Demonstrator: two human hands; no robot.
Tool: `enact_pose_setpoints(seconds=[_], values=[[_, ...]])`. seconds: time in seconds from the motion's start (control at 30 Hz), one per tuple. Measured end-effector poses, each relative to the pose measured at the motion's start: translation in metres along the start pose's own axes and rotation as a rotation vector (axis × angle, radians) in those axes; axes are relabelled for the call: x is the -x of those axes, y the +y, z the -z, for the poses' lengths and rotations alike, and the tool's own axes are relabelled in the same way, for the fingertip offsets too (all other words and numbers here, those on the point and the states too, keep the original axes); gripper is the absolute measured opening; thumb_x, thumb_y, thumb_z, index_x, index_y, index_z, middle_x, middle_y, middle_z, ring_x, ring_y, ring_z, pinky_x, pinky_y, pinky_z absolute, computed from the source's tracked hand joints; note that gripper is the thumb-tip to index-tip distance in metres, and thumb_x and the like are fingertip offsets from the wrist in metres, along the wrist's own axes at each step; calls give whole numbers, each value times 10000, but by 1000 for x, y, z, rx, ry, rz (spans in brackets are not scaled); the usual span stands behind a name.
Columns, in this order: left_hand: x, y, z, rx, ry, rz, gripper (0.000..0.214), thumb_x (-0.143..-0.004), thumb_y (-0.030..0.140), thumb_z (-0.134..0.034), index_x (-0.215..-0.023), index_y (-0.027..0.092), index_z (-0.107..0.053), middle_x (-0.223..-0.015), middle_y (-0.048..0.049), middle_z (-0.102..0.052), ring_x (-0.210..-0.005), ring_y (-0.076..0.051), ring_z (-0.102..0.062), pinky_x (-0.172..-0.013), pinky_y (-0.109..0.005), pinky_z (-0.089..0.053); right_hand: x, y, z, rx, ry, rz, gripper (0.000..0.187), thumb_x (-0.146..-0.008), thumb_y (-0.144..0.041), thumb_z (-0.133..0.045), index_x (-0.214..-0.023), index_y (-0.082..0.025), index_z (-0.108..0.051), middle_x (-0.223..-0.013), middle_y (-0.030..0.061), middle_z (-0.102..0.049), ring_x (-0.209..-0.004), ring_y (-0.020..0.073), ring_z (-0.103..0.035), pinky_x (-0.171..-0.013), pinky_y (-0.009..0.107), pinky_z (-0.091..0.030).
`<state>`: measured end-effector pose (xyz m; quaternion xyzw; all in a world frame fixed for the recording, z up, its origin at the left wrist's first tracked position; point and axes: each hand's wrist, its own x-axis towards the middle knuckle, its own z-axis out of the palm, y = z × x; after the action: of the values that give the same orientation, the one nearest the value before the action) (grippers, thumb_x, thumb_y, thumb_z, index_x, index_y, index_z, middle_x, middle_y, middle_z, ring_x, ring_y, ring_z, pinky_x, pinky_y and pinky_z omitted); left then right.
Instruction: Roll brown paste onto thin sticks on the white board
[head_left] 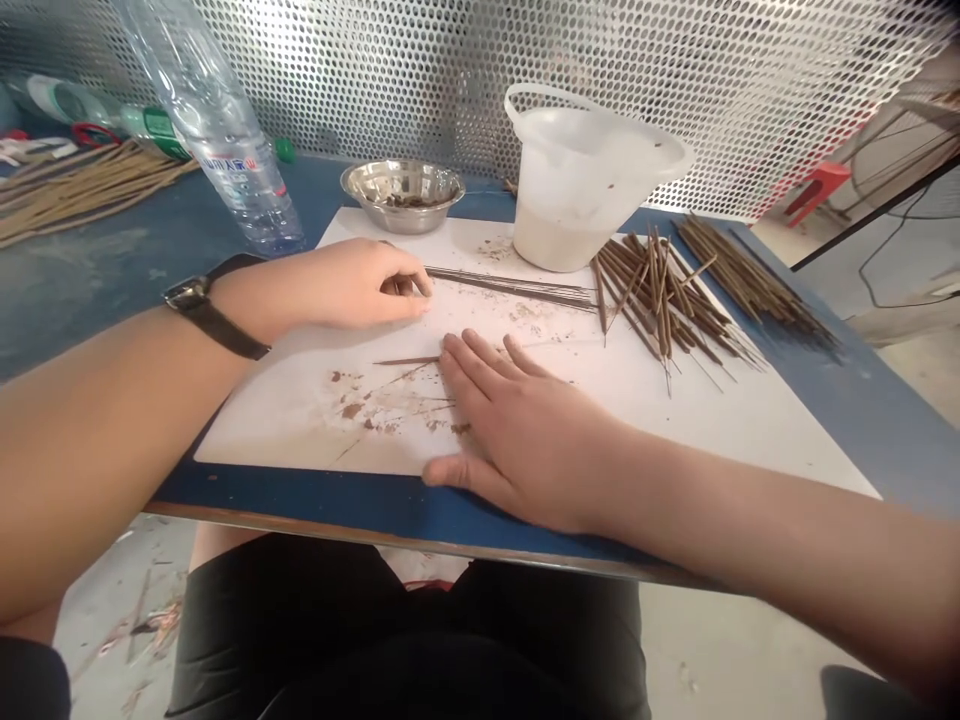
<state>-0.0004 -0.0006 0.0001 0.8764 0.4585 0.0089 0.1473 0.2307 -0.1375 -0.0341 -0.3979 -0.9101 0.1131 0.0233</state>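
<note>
My left hand (375,285), a dark-strapped watch on its wrist, curls around the ends of a thin bundle of dark sticks (510,287) lying across the white board (262,430). My right hand (517,430) lies flat on the board with its fingers spread. A single brown-coated stick (405,360) pokes out from under its fingertips, and the rest of that stick is hidden. Brown powder crumbs (352,410) are scattered left of this hand. Beyond the hands, a loose heap of brown incense sticks (660,300) rests on the board's right side.
A steel bowl (403,195) and a white plastic bucket (570,190) with pale contents stand at the board's far edge. A water bottle (210,130) stands on the blue table (97,290), near a stick bundle (82,190). A perforated metal screen (375,60) rises behind.
</note>
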Motion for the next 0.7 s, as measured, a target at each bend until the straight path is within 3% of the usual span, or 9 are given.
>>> enact_pose_setpoints(seconds=[0.1, 0.3, 0.53, 0.7], values=[[1, 2, 0, 1, -14, 10, 649, -922, 691, -621, -1400, 294, -809, -1266, -111, -812, -1105, -332, -729, -925, -421, -559, 6, -4, 0, 8, -13, -16, 1102, -1079, -859, -208, -1759, -8, -368, -1837, 281, -273, -1733, 458, -231, -1397, 673, -228], [4, 2, 1, -17, -21, -17, 617, -982, 670, -567, -1365, 251, -808, -1197, -89, -809, -996, -262, -708, -879, -390, -529, -13, 14, 1, 2, 26, -30, 1117, -1077, -860, -211, -1767, 11, -328, -1842, 298, -242, -1745, 467, -159, -1401, 704, -156], [4, 6, 2, -11, -44, -26, 596, -955, 644, -587, -1334, 240, -808, -1279, -115, -793, -1044, -282, -728, -889, -385, -527, 10, 7, 4, 16, -33, -26, 1132, -1062, -877, -259, -1771, 3, -326, -1843, 294, -226, -1737, 470, -194, -1392, 694, -221], [4, 4, 2, -25, -48, -27, 605, -988, 650, -551, -1360, 239, -792, -1259, -95, -803, -1027, -251, -717, -879, -361, -514, -6, 20, 4, 32, -16, -35, 1136, -1068, -867, -250, -1772, 24, -299, -1844, 312, -215, -1741, 489, -140, -1396, 714, -160]])
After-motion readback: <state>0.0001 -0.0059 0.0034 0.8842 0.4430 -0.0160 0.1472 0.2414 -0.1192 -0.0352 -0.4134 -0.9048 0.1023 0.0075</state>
